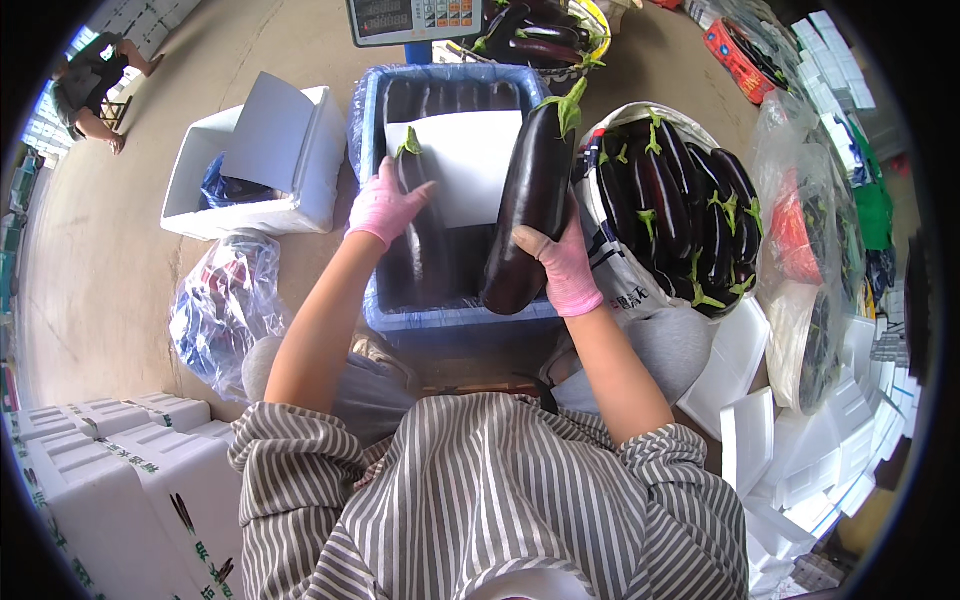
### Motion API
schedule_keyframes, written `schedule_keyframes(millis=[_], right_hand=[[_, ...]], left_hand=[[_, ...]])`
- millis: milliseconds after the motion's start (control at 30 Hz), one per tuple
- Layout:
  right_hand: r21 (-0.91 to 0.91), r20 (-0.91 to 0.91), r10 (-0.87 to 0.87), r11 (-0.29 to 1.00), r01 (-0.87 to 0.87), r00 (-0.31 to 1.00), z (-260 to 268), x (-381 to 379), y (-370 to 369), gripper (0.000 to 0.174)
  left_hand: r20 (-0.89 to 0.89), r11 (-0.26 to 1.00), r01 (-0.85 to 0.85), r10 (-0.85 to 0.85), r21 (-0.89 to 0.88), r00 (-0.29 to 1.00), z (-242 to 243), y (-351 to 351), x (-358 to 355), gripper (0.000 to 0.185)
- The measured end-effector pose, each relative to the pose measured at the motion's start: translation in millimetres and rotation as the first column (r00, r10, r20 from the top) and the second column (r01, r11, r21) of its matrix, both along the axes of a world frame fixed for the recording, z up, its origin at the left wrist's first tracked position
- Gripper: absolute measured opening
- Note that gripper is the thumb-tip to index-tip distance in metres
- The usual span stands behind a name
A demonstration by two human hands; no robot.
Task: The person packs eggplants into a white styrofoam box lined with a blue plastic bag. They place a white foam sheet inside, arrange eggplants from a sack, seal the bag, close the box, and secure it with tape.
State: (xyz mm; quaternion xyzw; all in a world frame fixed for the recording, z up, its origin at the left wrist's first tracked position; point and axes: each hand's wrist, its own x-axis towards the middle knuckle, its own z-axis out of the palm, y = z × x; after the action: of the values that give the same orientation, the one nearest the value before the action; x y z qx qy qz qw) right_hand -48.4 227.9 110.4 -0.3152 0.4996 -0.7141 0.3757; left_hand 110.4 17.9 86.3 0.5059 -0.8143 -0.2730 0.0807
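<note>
A blue plastic crate (450, 319) lined with clear film stands before me, with a row of eggplants (450, 97) at its far end. A white paper sheet (472, 165) lies over part of them. My left hand (390, 206), in a pink glove, grips an eggplant (424, 247) at the crate's left side, near its green stem. My right hand (559, 259), gloved likewise, holds a large eggplant (529, 202) tilted above the crate's right side, its stem pointing away from me.
A sack of eggplants (667, 202) stands right of the crate, a foam box (315, 195) left. Beyond is a digital scale (420, 34). Foam boxes (112, 465) sit lower left, foam lids (727, 360) lower right, and a plastic bag (225, 315) nearer left. A person (90, 82) sits far left.
</note>
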Motion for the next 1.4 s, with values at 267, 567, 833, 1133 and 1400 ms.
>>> schedule_keyframes(millis=[267,567,833,1133,1400], right_hand=[[0.382,0.173,0.019,0.92,-0.085,0.985,-96.1,20.8,-74.9,0.102],[0.562,-0.608,0.148,0.774,0.292,0.78,-98.3,65.6,-77.3,0.107],[0.545,-0.317,0.2,0.839,0.005,0.927,-95.1,-5.5,-46.6,0.067],[0.546,0.713,-0.441,0.837,-0.036,0.545,-259.2,-108.6,88.7,0.053],[0.673,0.145,-0.815,0.496,0.548,0.561,-239.4,-113.3,93.6,0.042]], left_hand=[[-0.315,0.941,-0.033,0.146,0.338,0.938,-56.9,-7.0,15.2,0.126],[-0.086,0.99,-0.043,0.055,0.136,0.995,-50.0,0.1,16.7,0.111],[-0.186,0.785,-0.073,-0.055,-0.616,0.981,-73.5,12.2,44.0,0.079],[0.226,-0.294,0.164,0.914,0.942,0.337,-257.4,43.6,167.1,0.065],[-0.322,0.601,-0.709,0.798,0.369,0.509,-292.7,61.4,166.3,0.028]])
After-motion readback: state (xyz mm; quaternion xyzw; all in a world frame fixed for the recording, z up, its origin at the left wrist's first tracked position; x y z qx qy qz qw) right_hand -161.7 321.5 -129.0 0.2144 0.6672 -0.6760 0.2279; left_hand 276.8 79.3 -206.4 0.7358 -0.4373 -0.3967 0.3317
